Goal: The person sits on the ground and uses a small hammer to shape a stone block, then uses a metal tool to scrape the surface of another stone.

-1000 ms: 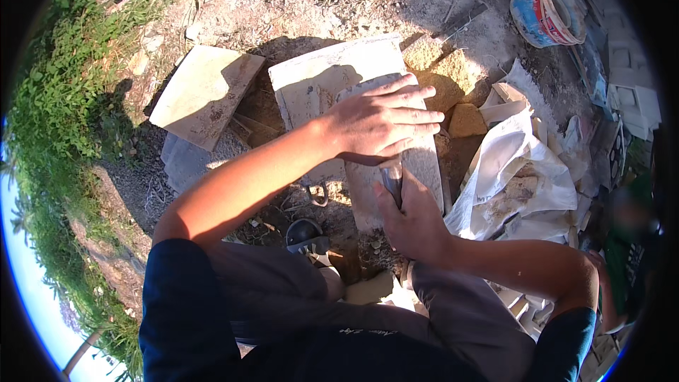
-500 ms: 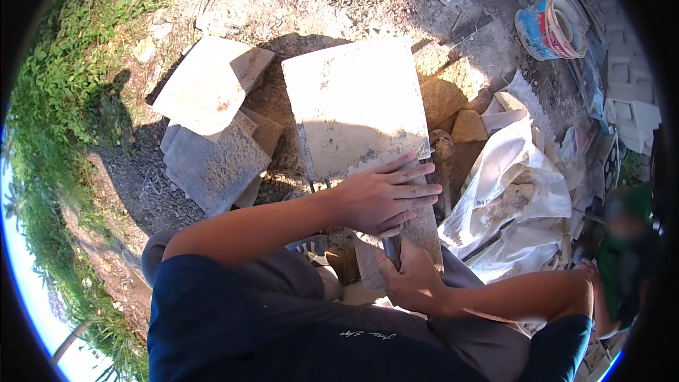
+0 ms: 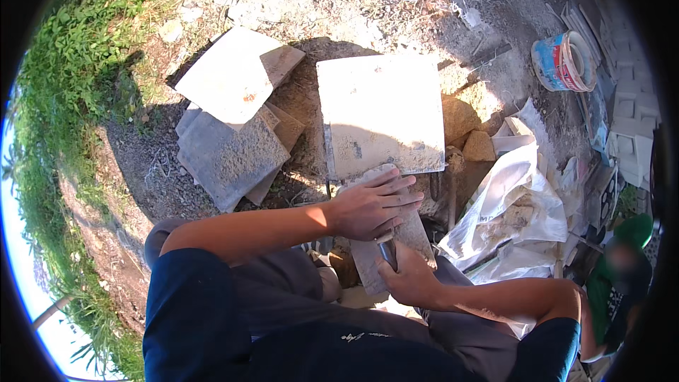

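A narrow, dusty grey slab lies tilted in front of me, its far end against the near edge of a large square tile. My left hand rests flat on the slab, fingers stretched out and apart. Closer to my body, my right hand is wrapped round the dark handle of a hand tool. The tool's head is hidden beneath my left hand, so its kind cannot be made out. Dust covers the square tile, half in bright sun and half in shade.
Several tiles are piled to the left. Rough stones and a torn white sack lie on the right. A blue and red bucket stands at the far right. Another person in green is at the right edge. Grass grows on the left.
The view has turned, so tiles, sack and bucket appear farther right and lower. Relative to the square tile, my hands and the slab have shifted left and slightly toward me. Both hands keep their hold.
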The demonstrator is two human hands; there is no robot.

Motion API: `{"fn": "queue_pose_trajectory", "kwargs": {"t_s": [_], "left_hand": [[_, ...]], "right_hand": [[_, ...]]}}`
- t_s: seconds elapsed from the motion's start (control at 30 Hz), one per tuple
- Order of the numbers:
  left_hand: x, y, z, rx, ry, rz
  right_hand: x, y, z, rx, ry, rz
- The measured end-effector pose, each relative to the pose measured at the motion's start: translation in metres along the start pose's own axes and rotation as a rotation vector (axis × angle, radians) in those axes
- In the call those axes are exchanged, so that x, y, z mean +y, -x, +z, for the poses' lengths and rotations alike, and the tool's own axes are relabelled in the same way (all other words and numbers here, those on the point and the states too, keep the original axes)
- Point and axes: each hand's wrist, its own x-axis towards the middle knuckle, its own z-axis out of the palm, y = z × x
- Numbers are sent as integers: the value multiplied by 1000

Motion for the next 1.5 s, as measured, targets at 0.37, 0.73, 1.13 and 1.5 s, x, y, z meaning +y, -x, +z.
{"fn": "queue_pose_trajectory", "kwargs": {"t_s": [0.37, 0.73, 1.13, 1.5], "left_hand": [[-54, -27, -59, 442, -543, -570], [-24, -29, 21, 427, -504, -949], [18, -185, 49, 589, -259, -702], [-7, -109, 56, 433, -340, -907]], "right_hand": [[-55, -117, -134, 254, 849, -768], [-57, -124, -139, -233, 786, -420], [-15, -10, -234, 190, 687, -202], [-8, -79, -182, 69, 790, -336]]}}
